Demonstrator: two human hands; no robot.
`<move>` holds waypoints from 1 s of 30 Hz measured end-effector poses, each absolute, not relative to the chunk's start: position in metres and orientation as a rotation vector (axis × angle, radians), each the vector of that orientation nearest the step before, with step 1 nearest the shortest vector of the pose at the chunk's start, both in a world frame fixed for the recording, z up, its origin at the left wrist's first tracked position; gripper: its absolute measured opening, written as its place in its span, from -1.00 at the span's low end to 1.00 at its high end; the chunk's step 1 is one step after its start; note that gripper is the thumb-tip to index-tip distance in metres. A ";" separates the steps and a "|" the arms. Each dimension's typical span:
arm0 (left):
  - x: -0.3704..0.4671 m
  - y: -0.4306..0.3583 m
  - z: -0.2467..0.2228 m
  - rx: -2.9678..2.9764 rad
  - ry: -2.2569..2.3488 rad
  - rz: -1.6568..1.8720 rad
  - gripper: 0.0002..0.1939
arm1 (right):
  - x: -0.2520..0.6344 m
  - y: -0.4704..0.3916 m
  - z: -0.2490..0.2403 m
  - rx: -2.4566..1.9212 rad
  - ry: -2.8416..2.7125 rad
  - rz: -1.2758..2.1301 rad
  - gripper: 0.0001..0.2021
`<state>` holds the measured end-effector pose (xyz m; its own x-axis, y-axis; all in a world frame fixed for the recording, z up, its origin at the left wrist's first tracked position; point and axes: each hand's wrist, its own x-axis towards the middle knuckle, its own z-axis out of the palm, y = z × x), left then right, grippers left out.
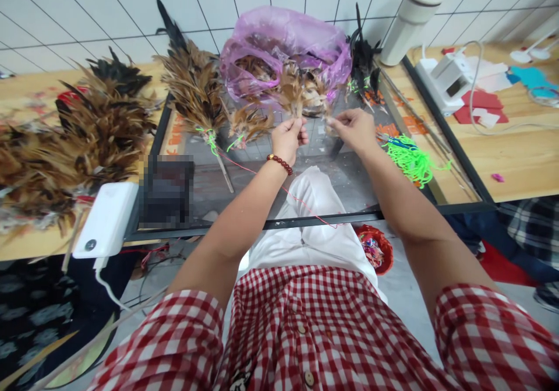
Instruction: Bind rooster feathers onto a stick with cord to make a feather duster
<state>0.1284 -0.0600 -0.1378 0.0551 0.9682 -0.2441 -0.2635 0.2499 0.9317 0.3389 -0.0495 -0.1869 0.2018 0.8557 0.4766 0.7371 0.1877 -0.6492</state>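
Note:
Brown feathers point(292, 91) stand upright from my left hand point(288, 140), whose fingers are pinched round their lower ends. My right hand point(356, 130) is just to the right, thumb and forefinger together on a small light-brown feather point(328, 122). Behind both hands lies an open purple plastic bag point(283, 30) with more feathers inside. A small feather bunch point(250, 124) with a green tie rests left of my left hand. Farther left is a large feather bundle point(192, 85) on a stick, tied with green string.
Piled brown feathers point(100, 129) and a white power bank point(107, 219) are at the left. Green strings point(410, 161) lie right of my right hand. A white bottle point(410, 21) and a power strip point(443, 82) stand behind at right. The black frame edge point(323, 221) runs in front.

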 end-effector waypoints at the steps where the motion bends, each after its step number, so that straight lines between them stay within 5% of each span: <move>1: 0.128 -0.060 -0.138 0.834 1.101 1.125 -0.80 | 0.333 -0.051 -0.188 -1.623 -1.581 0.122 -0.65; 6: 0.126 -0.062 -0.132 0.787 1.068 1.124 -0.82 | 0.318 -0.059 -0.170 -1.703 -1.652 0.245 -0.72; 13: 0.126 -0.068 -0.127 0.761 1.000 1.080 -0.80 | 0.309 -0.074 -0.145 -1.129 -1.318 0.886 -0.49; 30: 0.125 -0.067 -0.131 0.849 0.832 0.998 -0.75 | 0.285 -0.083 -0.144 -1.095 -1.165 1.162 -0.43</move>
<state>0.1246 -0.0669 -0.1307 0.3124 0.9306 -0.1906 -0.3552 0.3005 0.8852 0.2853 -0.0829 -0.1443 0.0337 0.9956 0.0876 -0.0847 0.0902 -0.9923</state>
